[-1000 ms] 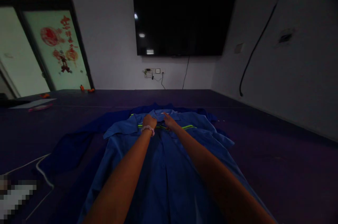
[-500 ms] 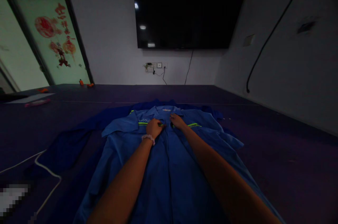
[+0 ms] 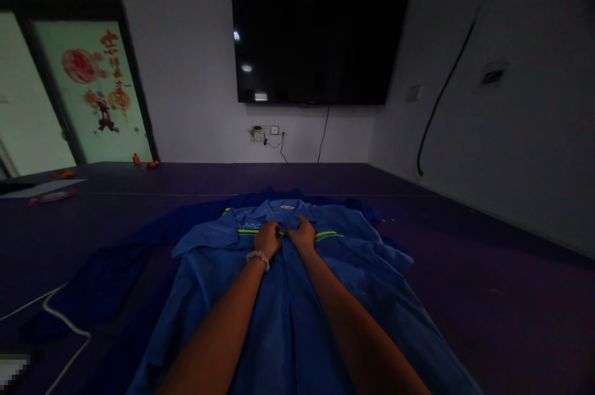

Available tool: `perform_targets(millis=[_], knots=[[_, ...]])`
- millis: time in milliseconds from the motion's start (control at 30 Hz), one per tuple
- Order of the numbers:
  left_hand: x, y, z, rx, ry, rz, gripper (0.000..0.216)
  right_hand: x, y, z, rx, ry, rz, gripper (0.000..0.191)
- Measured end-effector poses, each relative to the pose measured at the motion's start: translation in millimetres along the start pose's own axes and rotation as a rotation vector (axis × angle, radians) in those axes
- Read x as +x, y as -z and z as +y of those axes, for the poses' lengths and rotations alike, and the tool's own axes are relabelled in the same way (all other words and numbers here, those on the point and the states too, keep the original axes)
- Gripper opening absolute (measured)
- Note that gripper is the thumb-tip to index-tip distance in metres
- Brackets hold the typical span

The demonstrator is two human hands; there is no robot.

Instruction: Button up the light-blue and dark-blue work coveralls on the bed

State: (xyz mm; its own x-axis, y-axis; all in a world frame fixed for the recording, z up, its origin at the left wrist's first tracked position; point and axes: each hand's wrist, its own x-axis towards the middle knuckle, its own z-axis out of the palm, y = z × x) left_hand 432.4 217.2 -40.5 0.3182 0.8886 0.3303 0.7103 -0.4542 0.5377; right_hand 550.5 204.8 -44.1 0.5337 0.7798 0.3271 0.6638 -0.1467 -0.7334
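Observation:
A blue short-sleeved work shirt (image 3: pixel 204 283) with yellow-green chest stripes lies spread out, its collar pointing away from me. At the upper chest my left hand (image 3: pixel 268 239), with a scrunchie (image 3: pixel 258 258) on its wrist, is closed on the front edge of the shirt. Close beside it, my right hand (image 3: pixel 302 236) pinches the other front edge just under the collar. The fingertips almost meet at the front opening; any button between them is too small to make out. Beneath the shirt lies a darker blue garment (image 3: pixel 125 271) with a long sleeve stretched to the left.
Purple matting (image 3: pixel 465 296) covers the surface around the clothes. A white cord (image 3: pixel 65 320) runs along the left. Farther back are a pink item (image 3: pixel 53 196) and small orange objects (image 3: pixel 136 159). A television (image 3: pixel 316 48) hangs on the wall above several sockets (image 3: pixel 269 131).
My right hand has moved down and left toward my left hand, bringing the two front edges together. The camera view has tilted up a little.

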Motion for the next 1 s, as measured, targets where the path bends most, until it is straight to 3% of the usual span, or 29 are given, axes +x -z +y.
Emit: perform_targets(millis=[333, 600, 667, 767, 867, 1000], knots=[[15.5, -7.6, -3.4, -0.162, 0.167, 0.007, 0.012, 7.2, -4.4, 20.2, 0.368, 0.025, 0.008, 0.051], [18.9, -12.5, -12.1, -0.489, 0.189, 0.184, 0.015, 7.4, -0.9, 18.7, 0.527, 0.04, 0.047, 0.049], [18.2, -11.8, -14.7, -0.577, 0.188, 0.198, 0.018, 4.0, 5.9, 11.7, 0.48, 0.04, 0.101, 0.05], [15.2, -9.6, -17.9, -0.673, 0.188, 0.186, 0.023, -2.2, 14.1, -2.0, 0.236, 0.006, 0.167, 0.044], [12.0, -7.2, -19.9, -0.736, 0.175, 0.155, 0.023, -7.5, 13.3, -11.6, 0.014, -0.042, 0.019, 0.043], [10.5, -7.4, -19.9, -0.778, 0.15, 0.135, 0.018, -7.9, 4.6, -7.7, 0.037, -0.06, -0.133, 0.033]])
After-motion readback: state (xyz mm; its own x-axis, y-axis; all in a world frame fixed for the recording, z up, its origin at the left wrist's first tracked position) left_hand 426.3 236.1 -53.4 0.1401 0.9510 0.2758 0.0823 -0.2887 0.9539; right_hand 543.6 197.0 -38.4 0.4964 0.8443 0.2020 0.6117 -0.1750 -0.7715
